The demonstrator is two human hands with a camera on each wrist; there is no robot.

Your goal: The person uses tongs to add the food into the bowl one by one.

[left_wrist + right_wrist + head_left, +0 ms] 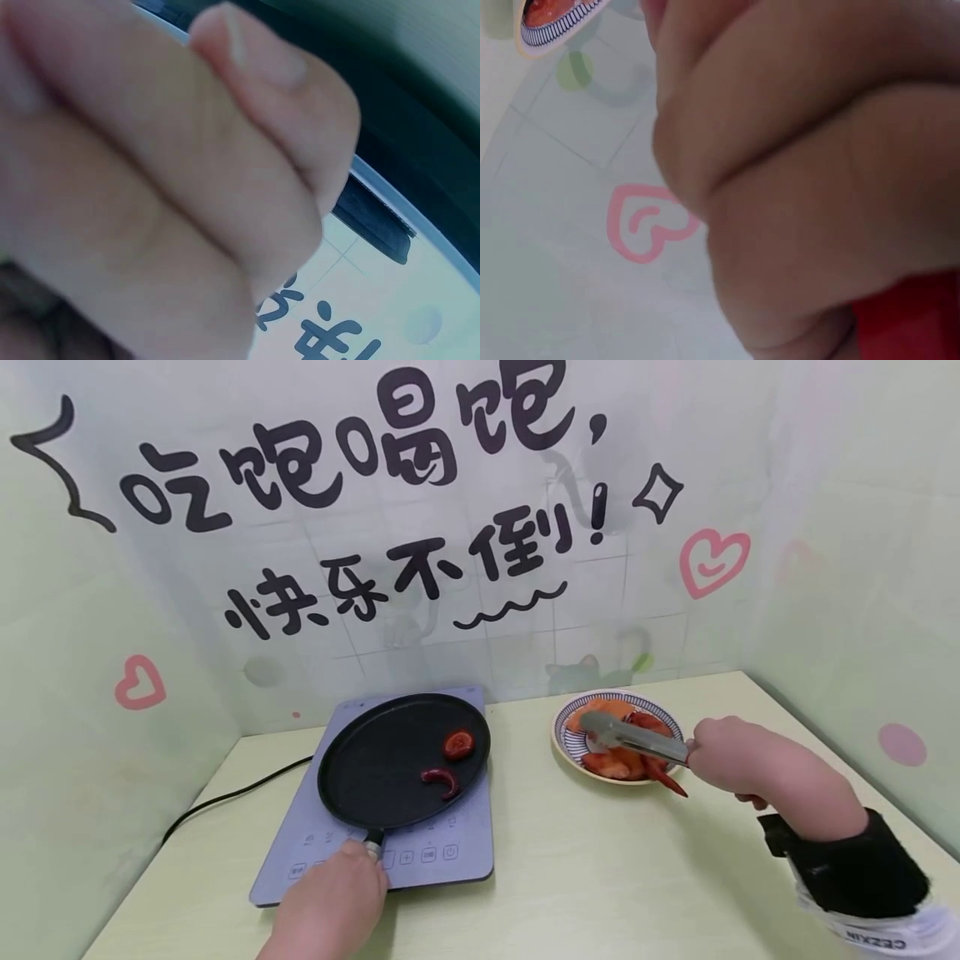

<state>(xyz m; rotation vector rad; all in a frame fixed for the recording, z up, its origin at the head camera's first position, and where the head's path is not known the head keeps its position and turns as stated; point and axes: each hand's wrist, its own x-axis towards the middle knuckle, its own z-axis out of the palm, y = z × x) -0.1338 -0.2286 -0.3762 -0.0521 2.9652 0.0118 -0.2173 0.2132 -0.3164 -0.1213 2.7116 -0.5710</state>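
Observation:
My left hand (339, 893) grips the handle of a black frying pan (382, 760), which sits on a flat induction cooker (300, 835). In the pan lie a round red slice (458, 744) and a curved dark red piece (442, 782). With my right hand (757, 768) I hold metal tongs (648, 741) whose tips reach over the food on a plate (572, 745) with a blue-lined rim. Orange and red food pieces (611, 766) lie there, one long red piece (666, 777) sticking out past the rim. Curled fingers (802, 172) fill the right wrist view, a red surface (915, 322) below them.
A black cord (232, 793) runs left from the cooker across the pale table (585, 877). Behind stands a wall sheet (450, 652) with large black writing and pink hearts. Side walls (862, 610) enclose the table left and right.

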